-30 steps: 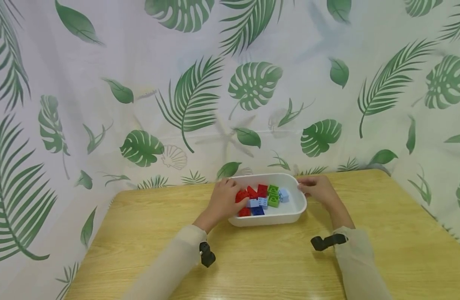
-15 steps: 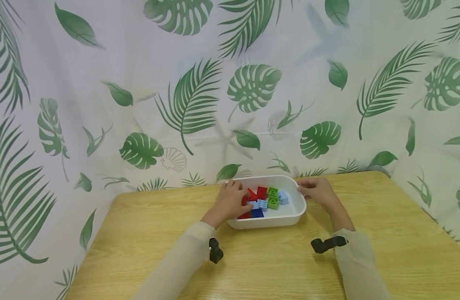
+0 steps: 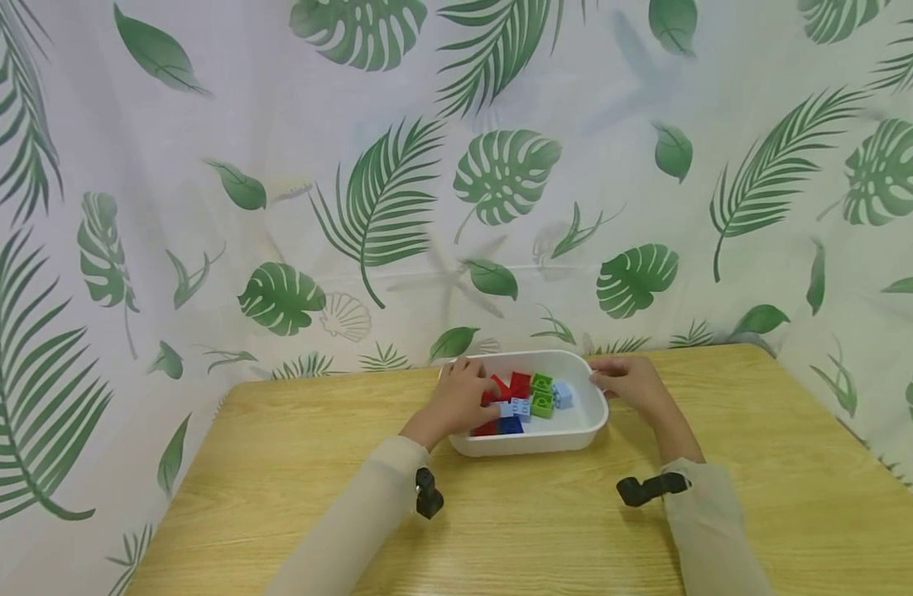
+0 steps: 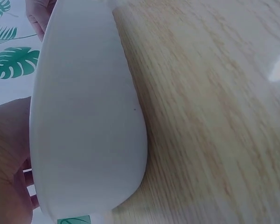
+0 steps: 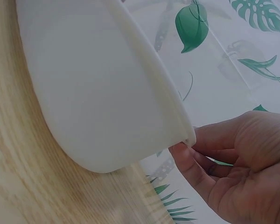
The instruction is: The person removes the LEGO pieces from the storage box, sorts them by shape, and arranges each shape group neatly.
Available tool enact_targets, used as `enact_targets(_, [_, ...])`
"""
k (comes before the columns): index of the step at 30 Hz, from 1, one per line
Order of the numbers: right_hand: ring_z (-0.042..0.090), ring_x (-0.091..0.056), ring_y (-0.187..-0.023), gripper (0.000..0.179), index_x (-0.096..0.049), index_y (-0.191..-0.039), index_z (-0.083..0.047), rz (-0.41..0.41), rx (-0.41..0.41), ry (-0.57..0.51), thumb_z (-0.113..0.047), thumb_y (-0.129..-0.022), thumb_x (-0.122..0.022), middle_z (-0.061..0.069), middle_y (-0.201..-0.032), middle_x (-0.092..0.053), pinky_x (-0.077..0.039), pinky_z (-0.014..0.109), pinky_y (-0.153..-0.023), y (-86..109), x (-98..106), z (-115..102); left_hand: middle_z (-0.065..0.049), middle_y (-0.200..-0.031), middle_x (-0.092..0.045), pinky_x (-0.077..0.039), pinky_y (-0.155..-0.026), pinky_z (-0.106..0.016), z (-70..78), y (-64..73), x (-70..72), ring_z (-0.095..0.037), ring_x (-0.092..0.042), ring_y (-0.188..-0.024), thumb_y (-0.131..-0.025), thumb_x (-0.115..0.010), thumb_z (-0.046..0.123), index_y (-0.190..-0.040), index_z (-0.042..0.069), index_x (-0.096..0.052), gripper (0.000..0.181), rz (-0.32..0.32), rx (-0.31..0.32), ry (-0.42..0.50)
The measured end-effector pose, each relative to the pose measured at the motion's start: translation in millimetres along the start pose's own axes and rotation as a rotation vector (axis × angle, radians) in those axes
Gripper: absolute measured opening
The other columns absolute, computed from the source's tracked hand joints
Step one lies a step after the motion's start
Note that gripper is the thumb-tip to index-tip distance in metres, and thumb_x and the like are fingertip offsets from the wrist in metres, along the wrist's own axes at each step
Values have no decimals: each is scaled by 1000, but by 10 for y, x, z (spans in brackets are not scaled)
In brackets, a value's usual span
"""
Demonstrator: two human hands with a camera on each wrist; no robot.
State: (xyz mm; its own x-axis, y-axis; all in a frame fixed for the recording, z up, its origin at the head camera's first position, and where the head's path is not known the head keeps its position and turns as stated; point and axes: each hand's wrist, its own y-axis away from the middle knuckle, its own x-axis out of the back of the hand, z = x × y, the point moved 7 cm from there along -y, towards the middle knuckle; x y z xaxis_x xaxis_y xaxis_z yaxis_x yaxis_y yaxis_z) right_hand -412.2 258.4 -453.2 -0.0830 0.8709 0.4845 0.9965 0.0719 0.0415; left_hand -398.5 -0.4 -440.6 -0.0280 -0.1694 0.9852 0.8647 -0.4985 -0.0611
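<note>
l hand (image 3: 458,397), r hand (image 3: 632,385) @ 1 white tray (image 3: 530,444) w/ 2 green bricks (image 3: 541,404)

Red bricks (image 3: 485,429) partly hidden by left hand (image 3: 459,397).

Leaf-print backdrop (image 3: 396,331) behind wooden table (image 3: 530,521)

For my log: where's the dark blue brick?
Head view: the dark blue brick lies inside the white tray by its near wall, right of a red brick.
</note>
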Motion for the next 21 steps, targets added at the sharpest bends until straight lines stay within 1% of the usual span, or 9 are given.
enact_targets(5, [10, -68, -89, 37, -62, -131, 10, -1, 3, 1, -13, -101, -62, 29, -128, -66, -61, 34, -81, -8, -5, 18, -2, -120, -56, -36, -113, -45, 3, -13, -20, -22, -43, -123, -92, -72, 42, -116, 23, -76, 30, -19, 2, -24])
enact_targets(12, [11, -68, -91, 38, -61, -132, 10, 0, -11, -2, -13, -101, -62, 30, -130, -65, -60, 32, -81, -9, 4, 18, -2, -120, -55, -36, -113, -44, -5, -39, -38, -21, -43, -122, -87, -77, 44, -116, 23, -76, 36, -34, 1, -56])
enact_targets(15, [12, -68, -92, 39, -60, -132, 11, 0, -15, 3, -13, -101, -62, 30, -130, -64, -60, 34, -82, 2, 6, 1, -2, -120, -55, -36, -113, -44, -1, -50, -35, -21, -42, -122, -86, -78, 43, -114, 22, -76, 34, -34, -1, -61])
enact_targets(21, [12, -68, -92, 39, -60, -132, 11, 2, -21, 6, -13, -101, -63, 30, -130, -64, -60, 37, -85, 10, -4, -7, 0, -118, -54, -35, -115, -47, 10, -71, -47, -20, -42, -120, -84, -81, 41, -102, 22, -76, 27, -42, -11, -73])
